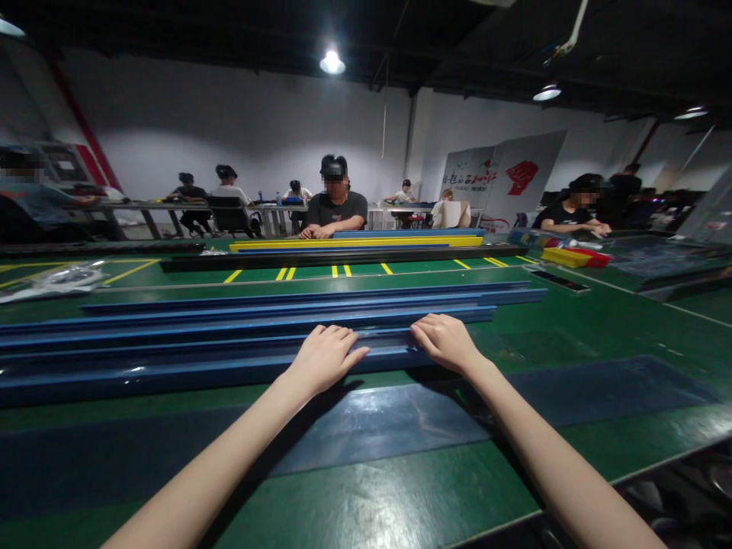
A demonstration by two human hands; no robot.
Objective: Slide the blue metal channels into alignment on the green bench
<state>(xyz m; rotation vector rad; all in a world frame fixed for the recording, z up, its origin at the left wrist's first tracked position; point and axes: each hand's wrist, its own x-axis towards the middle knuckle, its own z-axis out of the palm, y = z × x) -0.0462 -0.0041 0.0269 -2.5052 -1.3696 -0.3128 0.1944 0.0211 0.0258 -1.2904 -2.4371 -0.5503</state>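
Note:
Several long blue plastic channel strips (229, 324) lie side by side across the green table (400, 488), running left to right. My left hand (325, 354) rests palm down on the nearest blue strip (171, 374), fingers curled over its top edge. My right hand (446, 341) lies about a hand's width to the right on the same strip, near its right end, fingers also bent over the edge. Both arms reach forward from the near table edge.
A dark blue mat (389, 419) lies under my arms. Farther back are black, yellow and blue strips (354, 244), a clear plastic bag (62, 278) at left, and yellow and red pieces (572, 257) at right. People sit at the far side and at other tables.

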